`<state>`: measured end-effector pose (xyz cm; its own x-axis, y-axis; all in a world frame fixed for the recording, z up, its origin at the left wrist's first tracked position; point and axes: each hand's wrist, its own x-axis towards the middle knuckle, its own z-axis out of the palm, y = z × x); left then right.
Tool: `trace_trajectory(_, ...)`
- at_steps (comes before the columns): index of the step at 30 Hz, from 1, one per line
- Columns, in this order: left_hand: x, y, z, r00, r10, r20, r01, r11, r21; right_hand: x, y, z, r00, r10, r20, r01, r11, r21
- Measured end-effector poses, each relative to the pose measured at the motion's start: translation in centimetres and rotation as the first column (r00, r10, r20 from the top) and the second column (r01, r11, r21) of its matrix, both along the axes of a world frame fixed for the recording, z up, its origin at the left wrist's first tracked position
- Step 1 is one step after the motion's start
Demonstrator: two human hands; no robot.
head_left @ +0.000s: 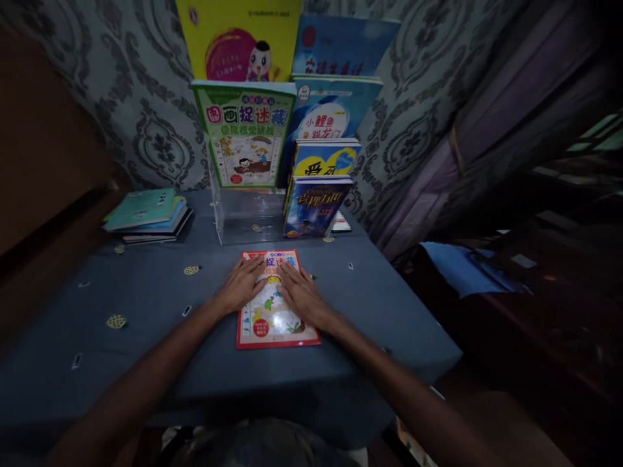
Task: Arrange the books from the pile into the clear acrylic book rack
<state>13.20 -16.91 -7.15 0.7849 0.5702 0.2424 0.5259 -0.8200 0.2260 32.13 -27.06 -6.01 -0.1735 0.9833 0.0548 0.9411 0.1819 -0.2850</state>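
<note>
A red-bordered children's book (pixel 275 319) lies flat on the blue-grey tablecloth (pixel 146 311), just in front of a clear acrylic book stand (pixel 246 217). My left hand (pixel 242 281) rests flat on the book's upper left part, fingers stretched out. My right hand (pixel 302 293) lies flat on its upper right part, fingers also extended. Both palms press on the cover; neither grips it.
The stand holds several upright books: a green one (pixel 243 133), a yellow one (pixel 238 39), blue ones (pixel 335 107) and a dark one (pixel 315 207). A stack of books (pixel 146 214) lies at the far left. Patterned wallpaper behind; the table edge drops off at right.
</note>
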Motion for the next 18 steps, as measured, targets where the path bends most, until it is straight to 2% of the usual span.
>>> trace_trajectory(4,0.0,-0.1,0.2,1.000,0.010,-0.030,-0.010,1.000,-0.012,1.3,4.3,-0.6,0.994,-0.105,0.009,0.105,0.994,0.015)
trace_trajectory(8,0.1,-0.5,0.0,0.999,0.043,0.000,-0.043,0.999,0.007,1.9,5.7,-1.4,0.987,-0.164,0.001,0.163,0.984,0.078)
trace_trajectory(11,0.3,-1.1,-0.1,0.984,0.181,0.010,-0.181,0.983,0.038,1.8,4.7,-1.3,0.975,-0.219,0.024,0.216,0.971,0.103)
trace_trajectory(14,0.5,-1.7,0.0,0.939,0.343,-0.019,-0.342,0.939,0.049,1.6,2.5,-1.2,0.969,-0.236,0.069,0.227,0.967,0.114)
trace_trajectory(18,0.7,-2.1,0.2,0.912,0.410,-0.022,-0.410,0.912,0.017,1.4,-1.0,-2.2,0.963,-0.241,0.120,0.224,0.964,0.140)
